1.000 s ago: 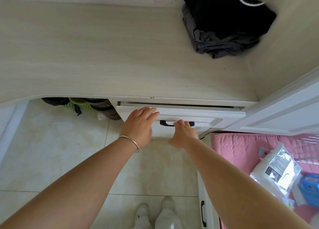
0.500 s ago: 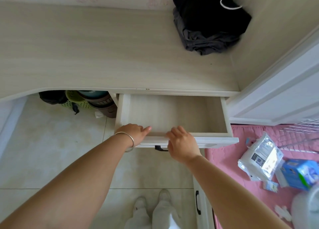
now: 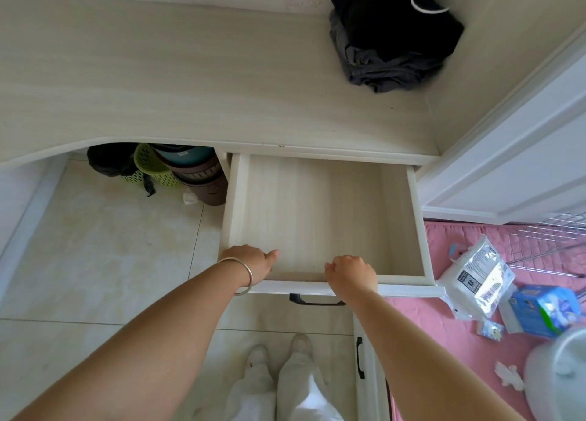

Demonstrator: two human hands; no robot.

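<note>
Currently: drawer (image 3: pixel 320 214) stands pulled well out from under the desk top (image 3: pixel 190 81), its pale wood bottom bare. Both hands are on its front rim. Left hand (image 3: pixel 253 262), silver bangle (image 3: pixel 244 274) at the wrist, sits near the front left corner with fingers bent over the rim and one fingertip pointing inward. Right hand (image 3: pixel 350 273) sits near the middle of the rim, fingers curled over it into the drawer (fingertips hidden past the edge). Black handle (image 3: pixel 314 300) shows below the front panel, between the two forearms, touched by neither hand. Dark clothes (image 3: pixel 390 37) are heaped at the far right corner of the desk top. Green basket (image 3: pixel 152 167) and brown bucket (image 3: pixel 203 179) are under the desk, left of the drawer. White packet (image 3: pixel 475 278) and blue box (image 3: pixel 545 313) lie on pink mat (image 3: pixel 444 341), right.
</note>
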